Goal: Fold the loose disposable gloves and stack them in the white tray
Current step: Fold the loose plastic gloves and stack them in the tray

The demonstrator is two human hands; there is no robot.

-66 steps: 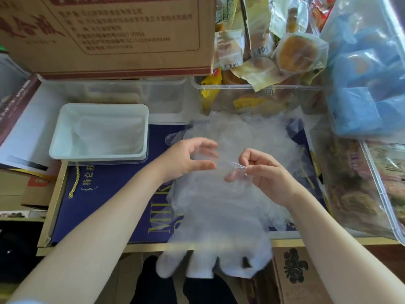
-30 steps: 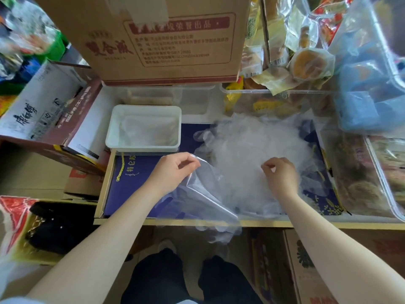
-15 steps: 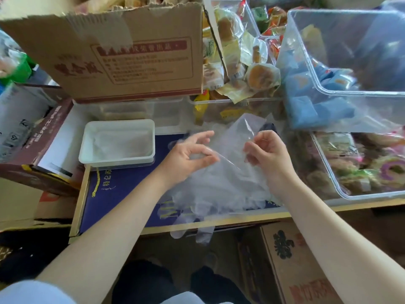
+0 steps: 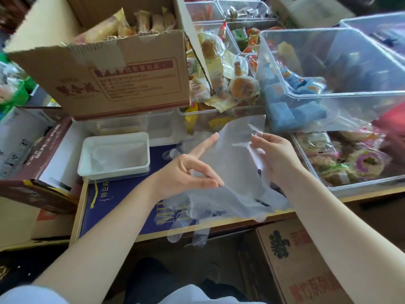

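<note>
Both hands hold one clear glove (image 4: 235, 150) up at the centre: left grip (image 4: 186, 174) pinches its lower edge, right grip (image 4: 274, 154) its upper edge. At 9 o'clock, the white tray (image 4: 87, 154) holds folded gloves. At 2 o'clock, a clear bin (image 4: 328, 97) holds blue packets.

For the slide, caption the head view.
Both hands, left and right, hold up a clear glove beside the white tray.

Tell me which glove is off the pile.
The glove held up between the left hand and right hand; both pinch it, while the other gloves lie heaped on the blue board below.
</note>
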